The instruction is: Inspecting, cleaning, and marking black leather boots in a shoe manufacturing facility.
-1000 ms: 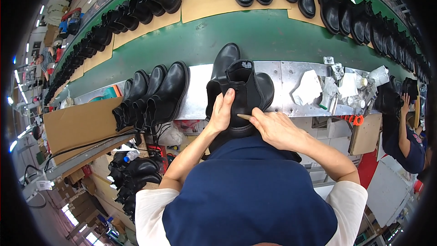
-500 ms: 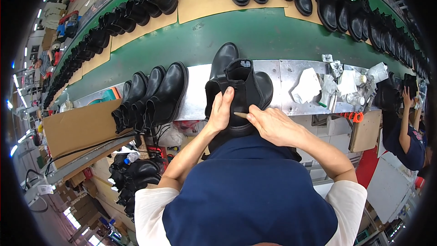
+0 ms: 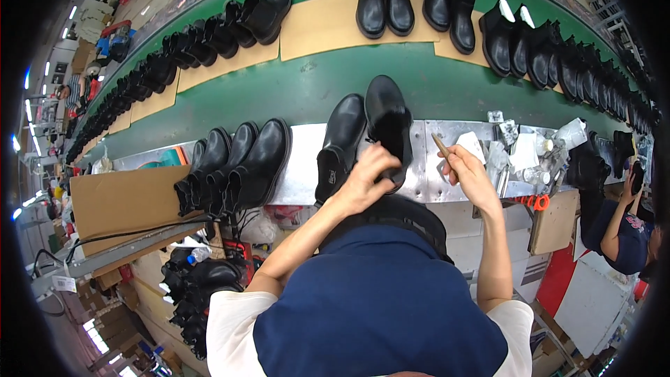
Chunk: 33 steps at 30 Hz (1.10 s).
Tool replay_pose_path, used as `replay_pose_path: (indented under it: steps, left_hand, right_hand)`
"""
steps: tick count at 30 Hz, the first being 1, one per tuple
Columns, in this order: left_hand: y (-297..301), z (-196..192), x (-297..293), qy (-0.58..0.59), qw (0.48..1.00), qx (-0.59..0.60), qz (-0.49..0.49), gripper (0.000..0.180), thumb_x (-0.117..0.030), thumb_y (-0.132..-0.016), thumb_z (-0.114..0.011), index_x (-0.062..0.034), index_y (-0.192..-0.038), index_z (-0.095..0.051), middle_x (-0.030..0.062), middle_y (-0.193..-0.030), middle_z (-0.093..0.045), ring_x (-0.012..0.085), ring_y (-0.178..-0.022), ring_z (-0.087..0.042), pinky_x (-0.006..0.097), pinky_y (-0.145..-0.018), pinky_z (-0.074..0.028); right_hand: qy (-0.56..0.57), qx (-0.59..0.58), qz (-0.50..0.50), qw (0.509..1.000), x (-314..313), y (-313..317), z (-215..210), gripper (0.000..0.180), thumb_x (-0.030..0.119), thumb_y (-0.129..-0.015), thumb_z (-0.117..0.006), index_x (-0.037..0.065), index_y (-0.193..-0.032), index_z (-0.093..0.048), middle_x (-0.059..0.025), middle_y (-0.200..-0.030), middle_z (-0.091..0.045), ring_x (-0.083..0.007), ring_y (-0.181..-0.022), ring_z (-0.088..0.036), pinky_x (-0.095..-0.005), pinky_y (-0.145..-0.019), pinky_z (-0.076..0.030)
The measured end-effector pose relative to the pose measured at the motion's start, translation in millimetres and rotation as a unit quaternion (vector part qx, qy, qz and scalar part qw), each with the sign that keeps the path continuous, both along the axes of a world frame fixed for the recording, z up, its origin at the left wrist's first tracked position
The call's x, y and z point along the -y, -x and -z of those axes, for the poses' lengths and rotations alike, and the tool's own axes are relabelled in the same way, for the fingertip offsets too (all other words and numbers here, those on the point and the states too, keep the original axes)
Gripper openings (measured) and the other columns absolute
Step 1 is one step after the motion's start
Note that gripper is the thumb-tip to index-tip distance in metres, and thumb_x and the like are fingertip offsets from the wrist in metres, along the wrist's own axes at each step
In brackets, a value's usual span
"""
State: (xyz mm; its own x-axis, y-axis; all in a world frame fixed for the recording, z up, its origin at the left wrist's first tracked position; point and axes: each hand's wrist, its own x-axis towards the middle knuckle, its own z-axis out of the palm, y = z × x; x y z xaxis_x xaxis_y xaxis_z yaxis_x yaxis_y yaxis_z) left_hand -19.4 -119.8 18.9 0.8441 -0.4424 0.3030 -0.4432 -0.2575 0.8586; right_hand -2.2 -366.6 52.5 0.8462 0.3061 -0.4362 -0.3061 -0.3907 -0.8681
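Two black ankle boots stand side by side in front of me, toes pointing away. My left hand (image 3: 369, 180) grips the right-hand boot (image 3: 386, 101) at its shaft, fingers curled at the opening. Just left of it, the other boot (image 3: 343, 131) leans close, its shaft opening toward me. Off to the right, my right hand (image 3: 467, 173) holds a slim brown stick-like tool (image 3: 441, 145) between thumb and fingers, with the tip pointing up and left, apart from the boots. Whether the tool is wood or metal I cannot tell.
A metal-topped bench edge (image 3: 301, 160) borders a green surface (image 3: 314, 91) with rows of black boots on brown card. More boots (image 3: 259, 160) stand at left by a cardboard sheet (image 3: 125, 199). White wads and small bottles (image 3: 536, 160) crowd the right, where another person (image 3: 624, 227) works.
My right hand has moved right, taking the tool off the boot. The boot has gone from close to my body onto the bench, toe away, with my left hand at its shaft.
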Motion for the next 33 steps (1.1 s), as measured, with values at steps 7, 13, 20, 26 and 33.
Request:
replay_pose_path:
  steps: [7,13,20,26,33]
  left_hand:
    - [21.0,-11.7,-11.7,-0.132,0.981,-0.140,0.006,0.041,-0.005,-0.067,-0.068,-0.0010,-0.107,-0.057,0.0162,-0.113,-0.052,0.0340,-0.112,-0.048,0.038,-0.097,-0.038]
    - [25.2,-27.3,-54.2,-0.132,0.900,-0.349,-0.223,0.048,-0.022,-0.083,-0.064,0.0142,-0.110,-0.050,0.0307,-0.102,-0.059,0.0329,-0.094,-0.062,0.036,-0.083,-0.049]
    - [-8.7,32.0,-28.2,0.131,0.900,-0.362,-0.202,0.040,-0.011,-0.081,-0.065,0.0064,-0.115,-0.050,0.0139,-0.106,-0.060,0.0172,-0.098,-0.056,0.030,-0.088,-0.043]
    - [-17.3,43.5,-30.2,-0.184,0.926,-0.244,-0.221,0.044,-0.023,-0.066,-0.071,0.0094,-0.093,-0.060,0.0260,-0.083,-0.063,0.0371,-0.087,-0.063,0.040,-0.075,-0.050]
    - [-54.4,45.8,-34.8,-0.245,0.905,-0.215,-0.273,0.023,-0.017,-0.073,-0.064,0.0022,-0.086,-0.065,0.0263,-0.082,-0.062,0.0420,-0.081,-0.060,0.046,-0.074,-0.048]
  right_hand:
    - [0.224,0.175,0.061,0.957,-8.1,-22.9,113.3,0.025,0.002,-0.079,-0.051,-0.006,-0.102,-0.056,-0.0255,-0.097,-0.054,-0.0402,-0.090,-0.056,-0.0428,-0.081,-0.045]
    - [0.369,0.201,0.061,0.905,-28.8,-30.7,155.0,0.034,0.000,-0.077,-0.052,-0.008,-0.110,-0.050,-0.0246,-0.105,-0.050,-0.0409,-0.096,-0.051,-0.0443,-0.082,-0.045]
    - [0.158,0.120,0.088,0.976,-93.4,-45.5,168.2,0.092,0.061,-0.081,-0.048,-0.001,-0.141,-0.017,-0.0321,-0.135,-0.030,-0.0454,-0.126,-0.027,-0.0494,-0.104,-0.021]
    - [0.029,0.133,0.174,0.975,-106.3,-42.7,162.0,0.059,0.044,-0.087,-0.049,-0.003,-0.123,-0.045,-0.0250,-0.123,-0.048,-0.0370,-0.117,-0.045,-0.0391,-0.097,-0.036]
    - [-0.019,-0.231,0.203,0.951,-71.1,-58.9,193.4,0.085,0.062,-0.089,-0.019,-0.011,-0.077,-0.062,-0.0184,-0.055,-0.061,-0.0197,-0.036,-0.056,-0.0249,-0.033,-0.044]
